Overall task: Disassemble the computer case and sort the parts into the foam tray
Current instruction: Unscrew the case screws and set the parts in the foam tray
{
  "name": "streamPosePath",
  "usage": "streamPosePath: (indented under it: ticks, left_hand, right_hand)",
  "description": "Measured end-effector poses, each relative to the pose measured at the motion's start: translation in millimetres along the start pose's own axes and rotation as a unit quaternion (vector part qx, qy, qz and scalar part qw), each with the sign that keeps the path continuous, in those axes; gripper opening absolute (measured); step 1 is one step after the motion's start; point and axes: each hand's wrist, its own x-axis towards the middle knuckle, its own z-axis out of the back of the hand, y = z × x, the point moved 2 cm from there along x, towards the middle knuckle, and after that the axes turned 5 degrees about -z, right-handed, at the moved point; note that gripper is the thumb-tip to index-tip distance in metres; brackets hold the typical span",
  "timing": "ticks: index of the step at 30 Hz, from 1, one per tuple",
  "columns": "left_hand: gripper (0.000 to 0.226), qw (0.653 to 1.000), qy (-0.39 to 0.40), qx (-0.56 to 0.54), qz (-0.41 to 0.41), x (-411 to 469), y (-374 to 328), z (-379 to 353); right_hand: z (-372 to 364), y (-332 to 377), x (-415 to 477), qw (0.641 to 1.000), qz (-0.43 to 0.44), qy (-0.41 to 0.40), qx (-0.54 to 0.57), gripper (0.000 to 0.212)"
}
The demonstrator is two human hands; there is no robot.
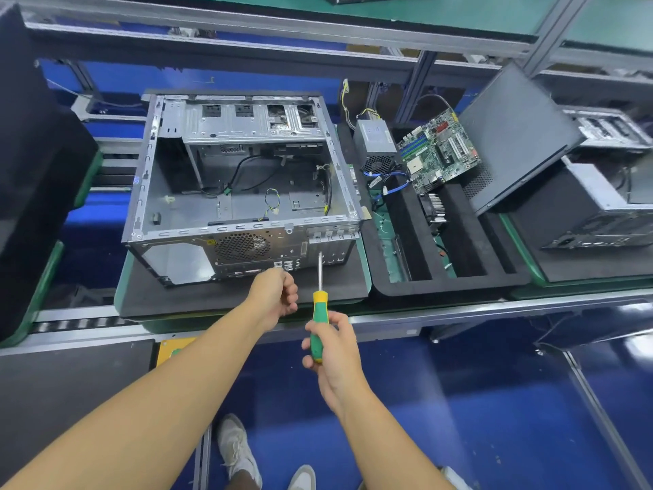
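The grey sheet-steel computer case [176, 178] lies open upward, its floor reachable; loose black and yellow cables [271, 201] cross it toward 3 o'clock; a green-and-yellow-handled screwdriver [319, 309] fronts its 6 o'clock face; the black foam tray [441, 286] keeps near slots mostly bare, a green motherboard [438, 153] crowding 12 o'clock.

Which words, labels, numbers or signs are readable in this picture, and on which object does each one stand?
No text is readable for certain.
The label on the power supply: too blurred to read.
The yellow sticker on the rear of the computer case: too small to read.
The print on the motherboard: too small to read.
The screwdriver: no text shows.
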Motion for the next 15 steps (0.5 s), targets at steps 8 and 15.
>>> streamPosePath:
  ticks: [8,15]
  left_hand:
    - [0.024,0.978,0.170,0.112,0.053,-8,-9,-74]
    - [0.033,0.959,0.211,0.125,0.141,15,-8,-143]
  right_hand:
    - [35,42,1,0.998,0.054,-0.012,0.019,0.030]
    - [104,69,7,0.981,0.085,-0.140,0.104,0.012]
